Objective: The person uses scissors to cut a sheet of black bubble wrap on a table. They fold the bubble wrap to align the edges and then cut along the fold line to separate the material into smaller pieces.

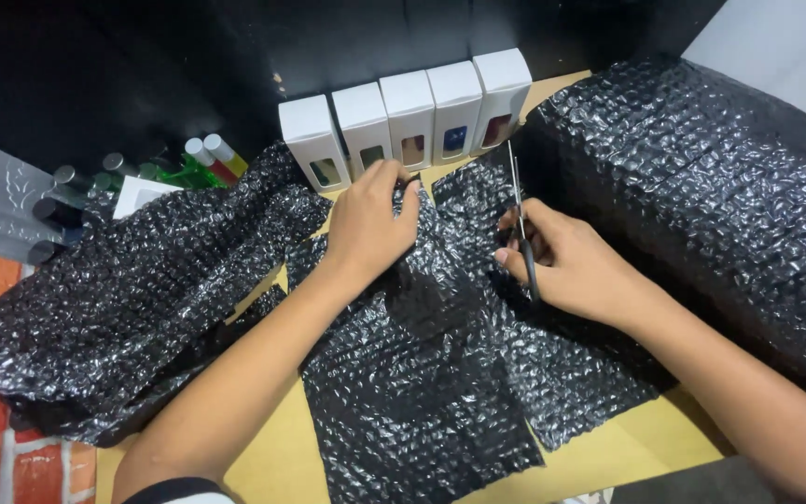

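Note:
My right hand grips a pair of scissors by their black handles, blades pointing away toward the boxes. My left hand pinches the far edge of a sheet of black bubble wrap that lies across the yellow tabletop. The scissors sit over a cut strip of the same wrap between both hands.
Several small white boxes with coloured windows stand in a row at the back. A big roll of black bubble wrap fills the right. Another crumpled sheet lies left, beside small capped bottles. Brick-patterned floor shows at lower left.

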